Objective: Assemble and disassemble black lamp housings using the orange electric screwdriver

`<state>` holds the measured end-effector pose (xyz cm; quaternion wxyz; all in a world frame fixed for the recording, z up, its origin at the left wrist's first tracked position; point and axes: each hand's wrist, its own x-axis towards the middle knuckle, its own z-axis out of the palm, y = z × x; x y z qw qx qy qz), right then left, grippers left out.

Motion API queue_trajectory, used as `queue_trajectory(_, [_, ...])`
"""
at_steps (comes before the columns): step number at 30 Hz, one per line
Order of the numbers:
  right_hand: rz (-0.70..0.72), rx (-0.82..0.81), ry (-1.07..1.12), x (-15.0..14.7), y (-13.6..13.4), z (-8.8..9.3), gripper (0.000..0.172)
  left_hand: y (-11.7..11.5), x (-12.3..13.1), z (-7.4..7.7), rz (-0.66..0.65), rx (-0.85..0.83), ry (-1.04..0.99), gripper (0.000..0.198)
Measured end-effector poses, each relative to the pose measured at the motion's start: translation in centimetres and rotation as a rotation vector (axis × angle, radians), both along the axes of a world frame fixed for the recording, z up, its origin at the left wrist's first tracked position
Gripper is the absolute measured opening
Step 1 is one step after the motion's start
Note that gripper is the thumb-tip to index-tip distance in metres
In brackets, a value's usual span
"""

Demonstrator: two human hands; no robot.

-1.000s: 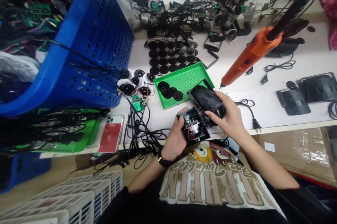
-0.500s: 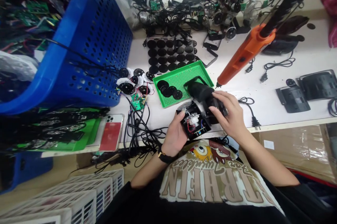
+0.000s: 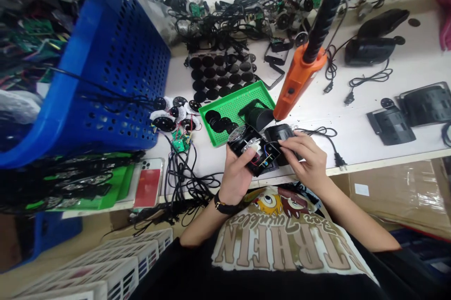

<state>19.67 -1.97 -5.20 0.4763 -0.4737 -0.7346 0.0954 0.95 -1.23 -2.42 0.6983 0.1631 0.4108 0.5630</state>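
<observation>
My left hand [image 3: 237, 175] is wrapped round an opened black housing [image 3: 259, 164], its thumb across the white motor part and the coloured wires inside. Close against its right side lies another black housing part [image 3: 278, 132]. My right hand [image 3: 307, 156] is closed in a pinch at that part's front edge; what lies between the fingertips is too small to make out. Just above hangs an orange electric screwdriver [image 3: 299, 79], its tip close to the black part. Behind my hands a green tray [image 3: 214, 138] holds black discs [image 3: 219, 122] and a black rounded part [image 3: 259, 116].
At the left stands a blue basket [image 3: 116, 55] full of parts. Rows of black discs [image 3: 218, 76] and tangled cords [image 3: 225, 22] lie behind the tray. Black housings [image 3: 392, 128] and a plug cord [image 3: 333, 142] are at right. A phone [image 3: 150, 185] lies near the front edge.
My right fingers have shifted from round the black part to a pinch at its edge. The open housing has moved closer to that part. The screwdriver appears farther left and more upright.
</observation>
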Motion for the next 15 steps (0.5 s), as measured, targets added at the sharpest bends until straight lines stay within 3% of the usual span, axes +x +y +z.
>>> queue_trajectory(9, [0.017,0.009,-0.105,-0.4,-0.7,0.8,0.031,0.0,0.9,0.2,0.068,0.012,0.054,0.085])
queue_trajectory(15, [-0.012,0.010,-0.306,-1.8,-1.2,1.0,0.020,-0.4,1.6,0.7,0.152,0.017,0.125,0.090])
